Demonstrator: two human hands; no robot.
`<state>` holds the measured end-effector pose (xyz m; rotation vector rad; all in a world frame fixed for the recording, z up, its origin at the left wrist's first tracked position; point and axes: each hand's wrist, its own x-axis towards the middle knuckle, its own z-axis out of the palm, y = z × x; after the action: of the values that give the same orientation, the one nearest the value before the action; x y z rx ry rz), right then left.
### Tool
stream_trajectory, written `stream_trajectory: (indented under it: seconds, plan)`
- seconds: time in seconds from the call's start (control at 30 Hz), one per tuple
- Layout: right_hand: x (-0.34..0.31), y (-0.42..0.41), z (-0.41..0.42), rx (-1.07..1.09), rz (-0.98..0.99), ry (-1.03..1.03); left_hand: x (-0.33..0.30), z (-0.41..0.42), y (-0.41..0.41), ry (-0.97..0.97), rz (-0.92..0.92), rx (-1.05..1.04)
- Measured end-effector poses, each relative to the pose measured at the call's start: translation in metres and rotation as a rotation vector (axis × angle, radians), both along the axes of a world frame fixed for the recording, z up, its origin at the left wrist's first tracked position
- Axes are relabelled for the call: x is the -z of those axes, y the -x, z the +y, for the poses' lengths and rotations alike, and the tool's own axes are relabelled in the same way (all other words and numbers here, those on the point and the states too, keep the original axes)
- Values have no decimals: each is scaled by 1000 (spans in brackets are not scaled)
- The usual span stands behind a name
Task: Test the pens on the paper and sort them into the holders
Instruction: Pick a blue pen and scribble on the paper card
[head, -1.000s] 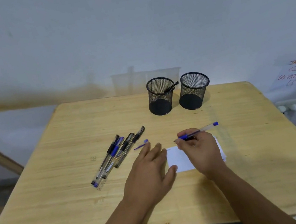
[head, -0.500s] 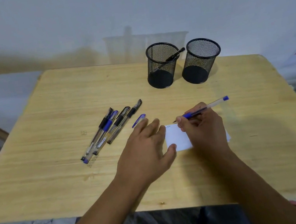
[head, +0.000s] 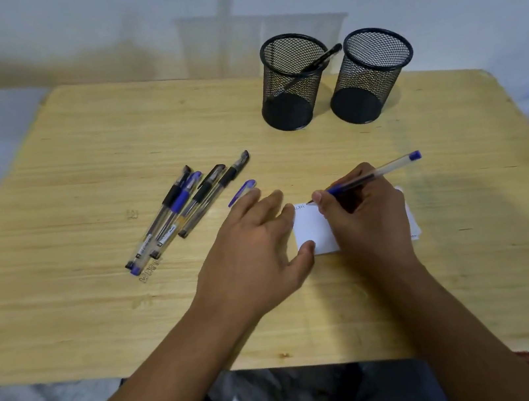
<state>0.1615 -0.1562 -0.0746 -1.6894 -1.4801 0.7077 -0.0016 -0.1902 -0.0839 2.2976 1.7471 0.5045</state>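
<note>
Head view: a blue pen (head: pixel 370 176) is pinched in the right hand (head: pixel 368 218), its tip on the paper (head: pixel 312 227) at worktop (head: pixel 100 313) centre. The paper is pressed flat by the open left hand (head: pixel 251 258). Four pens (head: pixel 185 209) lie at nine o'clock; two holders (head: pixel 334 78) stand at twelve. If the press slackens, the paper could slide and smear the mark.
</note>
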Motion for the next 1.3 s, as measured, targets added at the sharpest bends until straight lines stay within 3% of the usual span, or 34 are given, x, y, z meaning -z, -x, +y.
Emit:
stream_trajectory:
  seconds: [0.53,1.3]
  plan:
    - [-1,3,-3,-20,-84,-28,-4,-1,-1,23,-23,-16]
    - [-2,4,-4,0,-57,-42,-6,-2,-1,21,-36,-14]
